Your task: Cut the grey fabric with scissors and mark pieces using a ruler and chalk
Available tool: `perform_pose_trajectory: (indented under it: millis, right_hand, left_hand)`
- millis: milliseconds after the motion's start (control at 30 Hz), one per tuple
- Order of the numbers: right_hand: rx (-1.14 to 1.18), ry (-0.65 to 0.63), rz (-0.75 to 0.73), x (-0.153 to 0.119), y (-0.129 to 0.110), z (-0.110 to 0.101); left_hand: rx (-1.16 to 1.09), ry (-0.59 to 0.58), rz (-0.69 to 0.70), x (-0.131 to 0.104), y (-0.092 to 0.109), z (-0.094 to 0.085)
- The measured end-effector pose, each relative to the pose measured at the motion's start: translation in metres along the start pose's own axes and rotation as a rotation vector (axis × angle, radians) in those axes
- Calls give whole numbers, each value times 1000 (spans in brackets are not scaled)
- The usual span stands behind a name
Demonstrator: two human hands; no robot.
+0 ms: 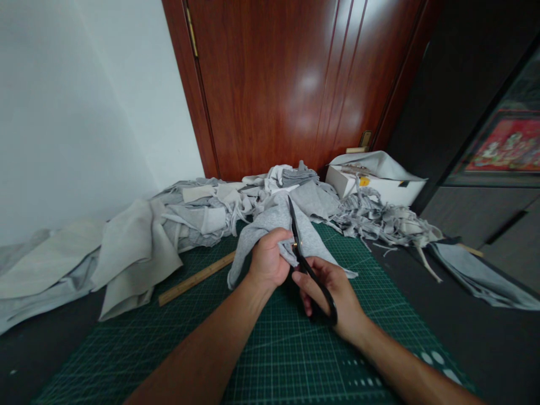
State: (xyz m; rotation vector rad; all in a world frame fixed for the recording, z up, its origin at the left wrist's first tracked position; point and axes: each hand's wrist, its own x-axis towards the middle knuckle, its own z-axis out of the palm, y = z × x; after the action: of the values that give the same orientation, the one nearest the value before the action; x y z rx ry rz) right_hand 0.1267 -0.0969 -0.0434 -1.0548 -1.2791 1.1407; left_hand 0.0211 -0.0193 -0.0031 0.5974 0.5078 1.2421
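A light grey piece of fabric (270, 216) is gripped by my left hand (270, 259), its loose parts hanging to both sides over the green cutting mat (270, 349). My right hand (327, 287) has its fingers through the handles of black scissors (314, 275). The scissor blades point away from me and lie against the fabric, just right of my left thumb. Whether the blades are fully closed is hard to make out. Part of the fabric's edge bunches up between my left hand and the scissors' pivot.
A wooden ruler (196, 278) lies on the mat at left. Piles of grey and cream cloth (139, 230) stretch along the left and back. Thin fabric scraps (392, 222) heap at right before a white box (383, 188). Folded grey cloth (481, 275) lies far right.
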Motion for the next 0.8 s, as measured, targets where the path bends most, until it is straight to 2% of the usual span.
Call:
perform_pose_trajectory:
  millis: [300,800]
  right_hand:
    - [-11,5,-9,0,0,1]
    - [-25,23,-9,1,4,0]
  left_hand:
    - [18,-55,1,1,-1,-4]
    - [-8,-23,1,2,0,-3]
